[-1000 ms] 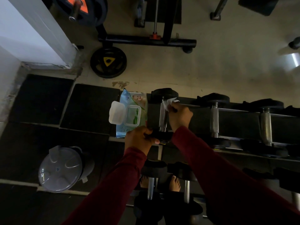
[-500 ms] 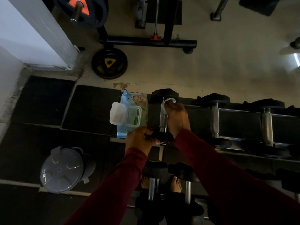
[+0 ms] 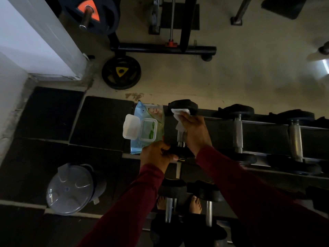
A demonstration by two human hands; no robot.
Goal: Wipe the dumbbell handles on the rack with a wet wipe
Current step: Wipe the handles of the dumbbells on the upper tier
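Observation:
The leftmost dumbbell (image 3: 182, 138) lies on the top shelf of the dark rack (image 3: 267, 134), its steel handle running away from me. My right hand (image 3: 195, 131) wraps a white wet wipe (image 3: 179, 113) round that handle, the wipe's loose end lying against the far black head. My left hand (image 3: 156, 155) grips the near black head of the same dumbbell. Two more dumbbells (image 3: 237, 134) (image 3: 295, 138) with steel handles lie further right on the shelf. Both sleeves are dark red.
A light-blue wet-wipe pack (image 3: 146, 129) with its white lid flipped open sits at the rack's left end. A grey lidded bin (image 3: 71, 189) stands on the floor at lower left. Lower-shelf dumbbells (image 3: 169, 204), my bare feet, a weight plate (image 3: 121, 72) and a bench frame (image 3: 163, 49) surround.
My right hand has slid the wipe along the handle toward the far head, spreading the wipe's end against it. My left hand stays on the near head.

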